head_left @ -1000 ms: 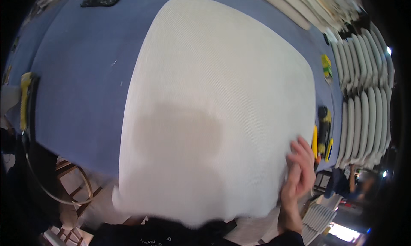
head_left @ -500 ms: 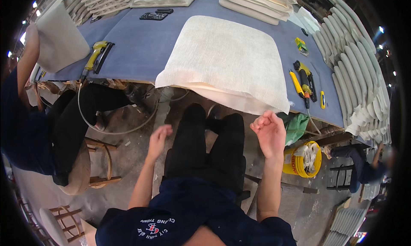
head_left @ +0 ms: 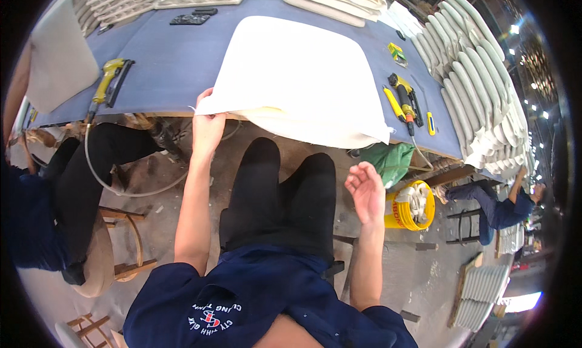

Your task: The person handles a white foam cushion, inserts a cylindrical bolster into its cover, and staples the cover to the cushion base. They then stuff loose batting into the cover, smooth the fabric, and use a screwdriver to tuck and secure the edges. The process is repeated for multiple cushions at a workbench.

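A white fabric-covered seat cushion [head_left: 297, 75] lies on the blue-topped table in front of me, its front edge hanging over the table's edge. My left hand [head_left: 208, 127] is closed on the loose fabric at the cushion's near left corner. Below the near right corner, my right hand [head_left: 367, 193] hangs in the air, palm up, fingers loosely bent and holding nothing. To the cushion's right lie a yellow and black staple gun [head_left: 404, 99], a yellow cutter knife [head_left: 394, 103] and a smaller yellow tool [head_left: 431, 123].
Another yellow staple gun [head_left: 109, 81] with a hose lies left, near a co-worker holding a panel [head_left: 63, 57]. Cushion stacks line the table's back and right [head_left: 485, 87]. A yellow bucket [head_left: 394, 211] and green bag [head_left: 388, 163] are below right.
My left hand has moved up and forward from the air and taken hold of the cushion's left corner. My right hand has dropped away from the right corner. The view has shifted right.
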A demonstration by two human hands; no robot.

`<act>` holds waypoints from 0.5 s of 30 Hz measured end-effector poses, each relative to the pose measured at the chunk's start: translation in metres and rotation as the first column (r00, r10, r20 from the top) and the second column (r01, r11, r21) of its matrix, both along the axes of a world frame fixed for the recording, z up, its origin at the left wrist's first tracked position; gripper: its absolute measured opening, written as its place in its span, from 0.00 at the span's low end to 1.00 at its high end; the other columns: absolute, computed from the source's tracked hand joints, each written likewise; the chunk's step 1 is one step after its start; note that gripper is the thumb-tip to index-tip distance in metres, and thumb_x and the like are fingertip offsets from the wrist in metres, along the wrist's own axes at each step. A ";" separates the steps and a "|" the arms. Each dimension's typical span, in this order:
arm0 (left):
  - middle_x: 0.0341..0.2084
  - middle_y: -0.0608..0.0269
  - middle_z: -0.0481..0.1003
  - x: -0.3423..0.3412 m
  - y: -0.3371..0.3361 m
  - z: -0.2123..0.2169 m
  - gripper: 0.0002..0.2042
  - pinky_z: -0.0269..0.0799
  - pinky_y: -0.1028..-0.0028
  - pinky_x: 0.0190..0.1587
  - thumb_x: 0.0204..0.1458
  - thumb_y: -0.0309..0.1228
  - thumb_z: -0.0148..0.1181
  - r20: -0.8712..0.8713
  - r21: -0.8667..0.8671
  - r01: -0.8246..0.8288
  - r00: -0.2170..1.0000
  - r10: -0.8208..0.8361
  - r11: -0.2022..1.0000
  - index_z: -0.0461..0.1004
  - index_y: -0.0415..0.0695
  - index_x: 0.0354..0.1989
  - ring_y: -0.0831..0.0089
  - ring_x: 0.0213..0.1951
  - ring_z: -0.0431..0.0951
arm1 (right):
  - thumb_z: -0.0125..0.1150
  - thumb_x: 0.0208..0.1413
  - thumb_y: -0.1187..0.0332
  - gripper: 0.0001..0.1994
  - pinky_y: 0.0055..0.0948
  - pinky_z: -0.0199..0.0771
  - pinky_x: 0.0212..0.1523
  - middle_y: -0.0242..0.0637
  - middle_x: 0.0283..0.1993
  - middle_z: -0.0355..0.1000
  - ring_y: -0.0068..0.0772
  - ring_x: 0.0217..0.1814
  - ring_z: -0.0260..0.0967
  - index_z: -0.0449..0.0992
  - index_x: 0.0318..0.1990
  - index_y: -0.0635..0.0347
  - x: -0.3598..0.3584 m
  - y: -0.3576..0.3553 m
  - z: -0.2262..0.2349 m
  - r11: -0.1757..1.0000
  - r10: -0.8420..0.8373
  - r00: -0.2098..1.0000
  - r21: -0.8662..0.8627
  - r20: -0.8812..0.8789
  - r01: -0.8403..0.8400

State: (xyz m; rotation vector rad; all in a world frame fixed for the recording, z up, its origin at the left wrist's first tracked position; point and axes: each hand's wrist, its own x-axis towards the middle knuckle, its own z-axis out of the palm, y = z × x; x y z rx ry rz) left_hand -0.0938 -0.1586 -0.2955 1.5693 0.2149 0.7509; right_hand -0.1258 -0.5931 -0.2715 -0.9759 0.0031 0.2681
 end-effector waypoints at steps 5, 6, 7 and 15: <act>0.49 0.50 0.83 -0.022 -0.019 0.034 0.17 0.76 0.64 0.56 0.63 0.30 0.64 -0.260 0.257 -0.090 0.952 0.159 0.962 0.78 0.32 0.57 0.62 0.53 0.83 | 0.56 0.73 0.56 0.14 0.36 0.78 0.54 0.38 0.49 0.82 0.32 0.47 0.79 0.77 0.54 0.55 -0.015 -0.015 -0.005 0.978 -0.094 0.995 -0.191 -0.039 0.085; 0.49 0.47 0.83 -0.019 -0.018 0.032 0.18 0.76 0.64 0.56 0.63 0.32 0.64 -0.229 0.313 -0.125 0.952 0.203 0.942 0.78 0.33 0.56 0.61 0.53 0.84 | 0.56 0.74 0.55 0.15 0.35 0.78 0.54 0.38 0.50 0.82 0.32 0.47 0.79 0.76 0.55 0.55 -0.012 -0.017 -0.001 0.969 -0.114 0.993 -0.223 -0.018 0.107; 0.49 0.44 0.83 -0.015 -0.017 0.032 0.18 0.76 0.65 0.55 0.62 0.34 0.65 -0.195 0.375 -0.158 0.950 0.244 0.914 0.79 0.33 0.56 0.59 0.54 0.84 | 0.55 0.74 0.55 0.18 0.35 0.78 0.55 0.39 0.53 0.81 0.32 0.48 0.79 0.74 0.60 0.56 -0.007 -0.017 0.001 0.961 -0.126 0.992 -0.248 0.017 0.126; 0.18 0.76 0.68 -0.049 -0.041 0.024 0.11 0.52 0.78 0.16 0.69 0.33 0.63 -0.196 -0.477 0.004 0.974 -0.111 0.879 0.78 0.37 0.50 0.85 0.15 0.60 | 0.51 0.76 0.51 0.25 0.39 0.74 0.61 0.44 0.60 0.78 0.35 0.51 0.79 0.68 0.70 0.57 0.056 0.009 0.028 0.981 -0.176 0.983 -0.070 0.054 0.180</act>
